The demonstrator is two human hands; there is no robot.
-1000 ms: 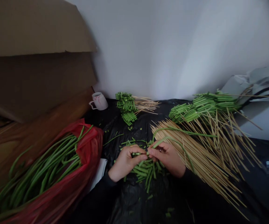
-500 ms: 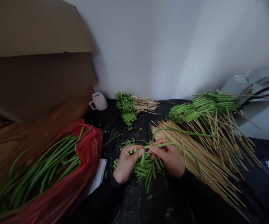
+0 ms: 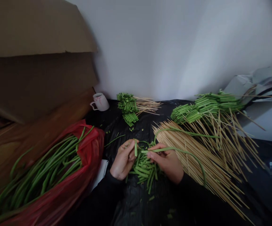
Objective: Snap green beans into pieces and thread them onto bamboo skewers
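My left hand [image 3: 123, 160] pinches a short green stalk piece [image 3: 136, 148] that stands upright between its fingers. My right hand [image 3: 166, 161] grips a long green stalk [image 3: 185, 153] that curves off to the right over the bamboo skewers [image 3: 197, 157]. Between and below both hands lies a pile of cut stalk pieces [image 3: 145, 171] on the black plastic sheet [image 3: 138, 201].
A red plastic bag [image 3: 88, 150] at the left holds many long green stalks [image 3: 46, 172]. Skewered stalk bundles lie at the back centre [image 3: 127, 108] and back right [image 3: 204, 106]. A white cup [image 3: 100, 102] stands by cardboard [image 3: 36, 56]. Grey bags [image 3: 263, 94] sit far right.
A short piece has come off the long stalk. My left hand has drawn left and turned it upright, while my right hand keeps hold of the long stalk.
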